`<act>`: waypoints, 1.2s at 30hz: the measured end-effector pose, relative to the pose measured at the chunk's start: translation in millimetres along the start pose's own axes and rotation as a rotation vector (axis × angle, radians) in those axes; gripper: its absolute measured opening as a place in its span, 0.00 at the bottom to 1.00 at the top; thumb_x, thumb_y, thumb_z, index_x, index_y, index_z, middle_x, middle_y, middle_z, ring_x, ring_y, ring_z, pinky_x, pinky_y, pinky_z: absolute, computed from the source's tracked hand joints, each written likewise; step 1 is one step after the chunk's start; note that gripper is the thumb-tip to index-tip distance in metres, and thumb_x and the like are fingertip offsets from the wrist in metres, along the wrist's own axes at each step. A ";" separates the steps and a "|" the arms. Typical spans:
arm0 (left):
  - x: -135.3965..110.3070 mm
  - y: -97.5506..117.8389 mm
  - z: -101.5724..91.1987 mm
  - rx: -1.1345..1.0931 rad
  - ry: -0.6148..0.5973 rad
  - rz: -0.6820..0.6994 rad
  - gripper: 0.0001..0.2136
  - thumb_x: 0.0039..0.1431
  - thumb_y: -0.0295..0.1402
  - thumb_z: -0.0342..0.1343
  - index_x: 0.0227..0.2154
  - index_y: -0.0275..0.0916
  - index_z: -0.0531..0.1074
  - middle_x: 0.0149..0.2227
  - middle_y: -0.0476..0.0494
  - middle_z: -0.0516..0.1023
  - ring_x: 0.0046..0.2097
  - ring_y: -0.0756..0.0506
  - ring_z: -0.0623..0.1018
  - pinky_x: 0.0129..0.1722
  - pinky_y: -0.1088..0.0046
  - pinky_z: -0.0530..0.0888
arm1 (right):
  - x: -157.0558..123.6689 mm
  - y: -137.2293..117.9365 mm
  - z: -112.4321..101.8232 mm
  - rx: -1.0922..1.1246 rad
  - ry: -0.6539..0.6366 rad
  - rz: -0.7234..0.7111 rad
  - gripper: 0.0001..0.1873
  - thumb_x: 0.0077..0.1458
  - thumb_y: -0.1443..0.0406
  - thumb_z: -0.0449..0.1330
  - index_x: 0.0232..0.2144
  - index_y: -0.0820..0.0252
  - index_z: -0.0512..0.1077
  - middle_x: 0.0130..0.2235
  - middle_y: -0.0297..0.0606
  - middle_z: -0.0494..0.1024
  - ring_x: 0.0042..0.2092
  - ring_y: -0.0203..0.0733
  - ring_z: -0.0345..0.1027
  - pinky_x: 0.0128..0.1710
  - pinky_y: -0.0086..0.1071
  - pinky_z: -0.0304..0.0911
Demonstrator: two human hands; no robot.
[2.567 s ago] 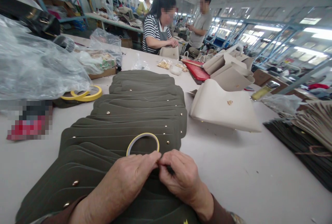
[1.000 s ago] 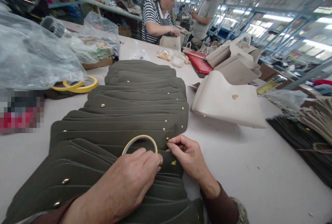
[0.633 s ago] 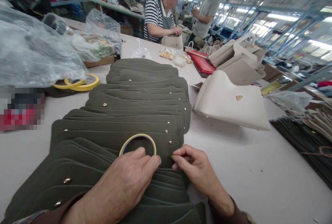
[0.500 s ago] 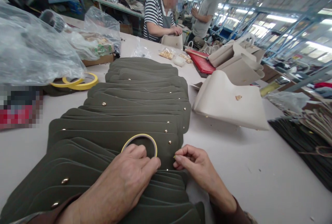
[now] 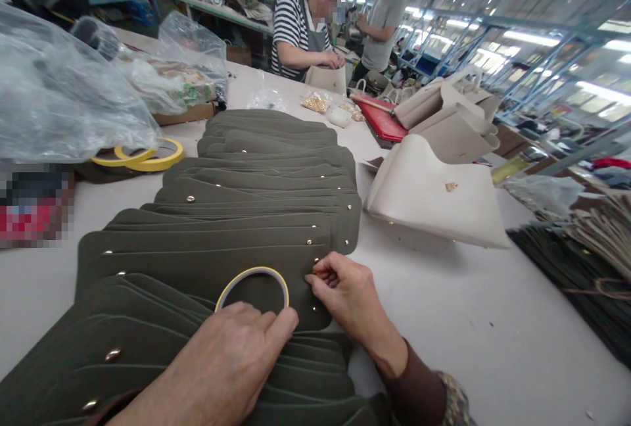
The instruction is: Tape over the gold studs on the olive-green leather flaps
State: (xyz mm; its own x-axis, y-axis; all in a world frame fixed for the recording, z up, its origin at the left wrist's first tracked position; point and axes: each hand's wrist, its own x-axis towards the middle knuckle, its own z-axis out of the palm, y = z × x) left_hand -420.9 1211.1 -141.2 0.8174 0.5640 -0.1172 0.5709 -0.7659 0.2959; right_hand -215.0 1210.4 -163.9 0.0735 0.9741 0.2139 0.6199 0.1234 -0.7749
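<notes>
Overlapping dark green panels (image 5: 236, 229) with rounded corners and small gold studs lie in a long fanned row before me. My left hand (image 5: 236, 340) is closed on a thin roll of yellow tape (image 5: 254, 271), which stands on edge over the panels. To its right, my right hand (image 5: 345, 288) pinches what looks like a tiny bit of yellow tape (image 5: 316, 273). Its fingertips are at the right end of one panel, close to a gold stud (image 5: 316, 260). Whether they touch the panel is hard to tell.
A cream bag (image 5: 434, 196) lies on the pale table (image 5: 458, 307) at right, with a red item (image 5: 379, 117) behind. More yellow tape rolls (image 5: 158, 156) and clear plastic bags (image 5: 64, 97) sit left. A person in stripes (image 5: 303, 38) handles another bag across the table.
My right hand has moved up and left, onto the panel's right end by the studs. My left hand and the tape roll have shifted slightly left and down.
</notes>
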 end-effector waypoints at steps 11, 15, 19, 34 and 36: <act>10.6 -3.4 1.4 -0.108 0.137 0.027 0.13 0.56 0.17 0.41 0.34 0.40 0.65 0.27 0.50 0.77 0.32 0.47 0.79 0.56 0.61 0.70 | 12.7 12.6 -22.3 0.321 -0.067 0.328 0.14 0.49 0.55 0.65 0.28 0.62 0.73 0.24 0.35 0.76 0.25 0.37 0.71 0.27 0.29 0.68; 9.2 -2.9 2.1 -0.118 0.164 0.030 0.12 0.56 0.17 0.42 0.34 0.40 0.65 0.26 0.50 0.76 0.31 0.48 0.79 0.56 0.61 0.70 | -10.7 16.6 -32.4 0.403 -0.196 0.501 0.21 0.50 0.50 0.65 0.29 0.64 0.74 0.22 0.35 0.76 0.21 0.34 0.69 0.23 0.26 0.65; 9.0 -2.9 4.2 -0.124 0.171 0.033 0.12 0.58 0.18 0.42 0.34 0.40 0.65 0.25 0.51 0.75 0.31 0.48 0.78 0.56 0.61 0.70 | -22.0 17.4 -26.2 0.343 -0.222 0.533 0.19 0.51 0.52 0.64 0.29 0.64 0.75 0.21 0.34 0.75 0.19 0.30 0.64 0.20 0.23 0.60; 8.8 -4.9 8.8 -0.131 0.203 0.049 0.11 0.59 0.18 0.43 0.35 0.40 0.65 0.25 0.51 0.75 0.31 0.48 0.78 0.56 0.61 0.71 | -15.2 7.0 -12.3 -0.060 -0.209 0.227 0.03 0.56 0.65 0.59 0.33 0.58 0.73 0.20 0.29 0.71 0.20 0.35 0.64 0.23 0.27 0.59; 8.6 -4.5 8.2 -0.129 0.204 0.052 0.11 0.59 0.18 0.42 0.35 0.40 0.66 0.25 0.51 0.75 0.31 0.47 0.79 0.56 0.61 0.71 | -18.8 10.3 -14.5 -0.021 -0.154 0.276 0.07 0.56 0.63 0.61 0.38 0.57 0.70 0.18 0.25 0.69 0.18 0.35 0.63 0.22 0.27 0.59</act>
State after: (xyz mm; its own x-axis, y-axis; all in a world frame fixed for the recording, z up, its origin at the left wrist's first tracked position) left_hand -415.8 1216.8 -151.3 0.8055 0.5855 0.0911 0.5032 -0.7571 0.4166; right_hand -198.7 1190.6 -167.4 0.1229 0.9877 -0.0961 0.6095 -0.1516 -0.7781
